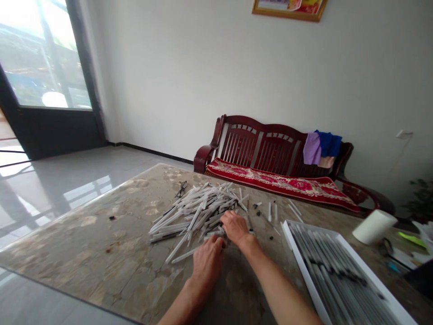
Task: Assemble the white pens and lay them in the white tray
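A loose pile of thin white and grey plastic tubes [199,207] lies on the table in front of me. My left hand [209,258] is at the pile's near edge, its fingers curled in and closed. Just beyond it to the right, my right hand [235,227] reaches the pile's right side, fingers bent and closed. What either hand grips is hidden by the fingers and blur. Right of my arms, a white tray [304,275] holds many long grey tubes [338,266] in rows, with dark bits across their middle.
Glasses [181,189] lie beyond the pile. Small black pieces [258,213] and a few loose tubes [269,211] are scattered right of it. A white paper roll [374,226] is past the tray. A wooden bench [260,144] stands behind the patterned table [84,257].
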Demonstrator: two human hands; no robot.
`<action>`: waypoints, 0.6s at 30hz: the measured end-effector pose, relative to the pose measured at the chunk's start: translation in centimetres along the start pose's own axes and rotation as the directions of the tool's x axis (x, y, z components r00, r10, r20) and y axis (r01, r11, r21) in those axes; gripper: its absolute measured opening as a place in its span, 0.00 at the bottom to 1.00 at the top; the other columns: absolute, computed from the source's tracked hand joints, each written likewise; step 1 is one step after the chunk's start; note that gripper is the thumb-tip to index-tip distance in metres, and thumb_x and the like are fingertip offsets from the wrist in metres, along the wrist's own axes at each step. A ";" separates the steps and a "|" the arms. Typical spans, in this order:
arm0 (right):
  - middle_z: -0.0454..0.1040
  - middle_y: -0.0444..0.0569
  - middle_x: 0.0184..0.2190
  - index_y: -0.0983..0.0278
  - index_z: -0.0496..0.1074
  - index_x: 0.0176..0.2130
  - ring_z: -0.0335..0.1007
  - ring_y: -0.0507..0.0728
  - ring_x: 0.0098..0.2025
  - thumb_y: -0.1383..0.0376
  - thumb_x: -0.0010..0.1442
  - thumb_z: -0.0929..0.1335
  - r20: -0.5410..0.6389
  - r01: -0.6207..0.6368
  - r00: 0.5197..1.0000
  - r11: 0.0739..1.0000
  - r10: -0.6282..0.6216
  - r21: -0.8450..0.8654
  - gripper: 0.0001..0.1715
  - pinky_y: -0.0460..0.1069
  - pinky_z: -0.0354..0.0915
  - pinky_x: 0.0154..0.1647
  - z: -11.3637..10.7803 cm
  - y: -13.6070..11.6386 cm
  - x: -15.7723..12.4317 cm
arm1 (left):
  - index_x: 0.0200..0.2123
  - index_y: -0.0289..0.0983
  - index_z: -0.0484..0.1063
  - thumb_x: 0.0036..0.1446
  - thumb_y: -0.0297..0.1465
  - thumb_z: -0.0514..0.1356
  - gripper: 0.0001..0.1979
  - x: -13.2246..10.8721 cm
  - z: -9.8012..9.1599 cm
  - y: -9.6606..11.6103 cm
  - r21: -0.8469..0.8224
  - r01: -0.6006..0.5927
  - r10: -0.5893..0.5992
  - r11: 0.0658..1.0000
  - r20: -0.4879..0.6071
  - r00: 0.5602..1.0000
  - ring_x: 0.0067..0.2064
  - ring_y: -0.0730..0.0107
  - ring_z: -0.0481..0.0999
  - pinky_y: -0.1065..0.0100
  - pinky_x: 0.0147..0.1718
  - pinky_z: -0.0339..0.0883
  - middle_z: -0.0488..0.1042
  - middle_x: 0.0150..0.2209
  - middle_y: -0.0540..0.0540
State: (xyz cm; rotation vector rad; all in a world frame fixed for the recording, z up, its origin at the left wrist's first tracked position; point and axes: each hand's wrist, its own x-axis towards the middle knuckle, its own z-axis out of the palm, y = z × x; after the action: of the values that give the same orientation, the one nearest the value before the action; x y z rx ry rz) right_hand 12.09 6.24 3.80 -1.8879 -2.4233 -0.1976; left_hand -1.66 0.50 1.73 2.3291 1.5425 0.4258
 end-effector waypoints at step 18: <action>0.77 0.48 0.32 0.62 0.67 0.39 0.74 0.54 0.30 0.57 0.64 0.62 -0.292 0.074 0.725 0.351 0.623 0.934 0.11 0.48 0.70 0.30 0.6 -0.1 -6.9 | 0.39 0.41 0.71 0.65 0.32 0.49 0.10 -1.8 -3.2 -3.8 0.112 0.079 -0.070 0.991 -0.081 0.994 0.45 0.62 0.74 0.67 0.37 0.62 0.77 0.39 0.45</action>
State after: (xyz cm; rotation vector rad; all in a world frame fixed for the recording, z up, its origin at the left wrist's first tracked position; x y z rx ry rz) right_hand 13.70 -0.33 2.28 -1.3066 -1.1668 0.4238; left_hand -6.76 0.54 2.88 2.3558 1.7269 0.4229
